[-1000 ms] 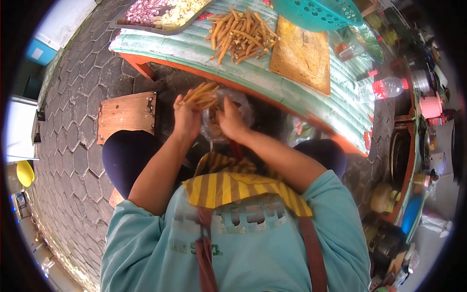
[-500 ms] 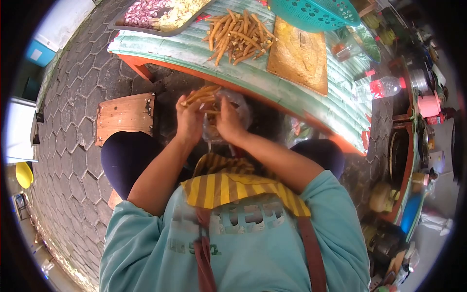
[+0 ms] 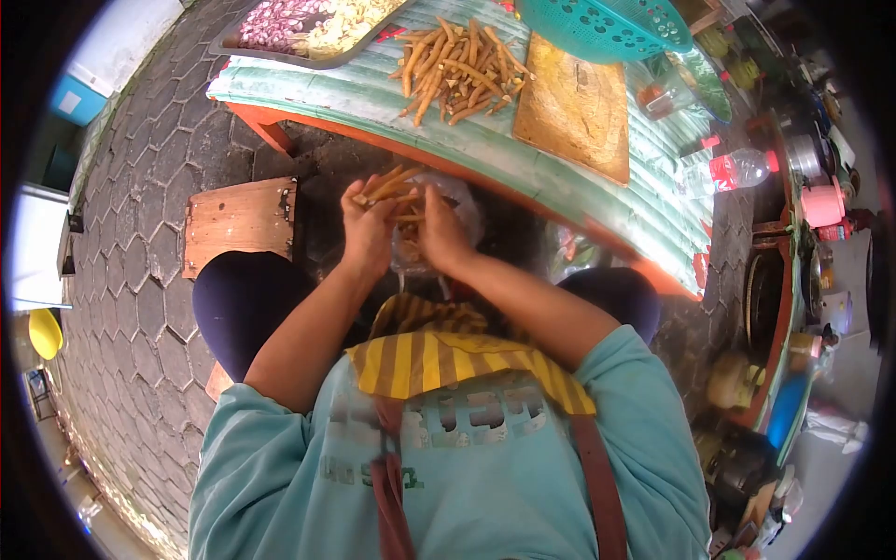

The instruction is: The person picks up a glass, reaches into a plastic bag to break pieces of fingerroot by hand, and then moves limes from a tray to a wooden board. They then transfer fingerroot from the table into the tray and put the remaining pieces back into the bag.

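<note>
Several brown finger-like roots (image 3: 392,185) stick out of my left hand (image 3: 367,231), whose fingers are wrapped round them. Close beside it, my right hand (image 3: 444,231) is closed, with a single brown root (image 3: 409,217) showing at its fingertips between the two hands. Under and behind my hands is a clear plastic bag (image 3: 465,193), with brownish pieces partly visible in it. On the table ahead lies a heap of the same roots (image 3: 459,77).
The green-covered table (image 3: 327,93) has an orange edge before my knees. It bears a tray of peeled shallots and garlic (image 3: 322,63), a wooden cutting board (image 3: 574,112), a teal basket (image 3: 607,33) and a plastic bottle (image 3: 742,169). A low wooden stool (image 3: 240,224) stands left.
My left hand has shifted very slightly, and the roots in it are fanned a little differently. My right hand stays almost in place beside it.
</note>
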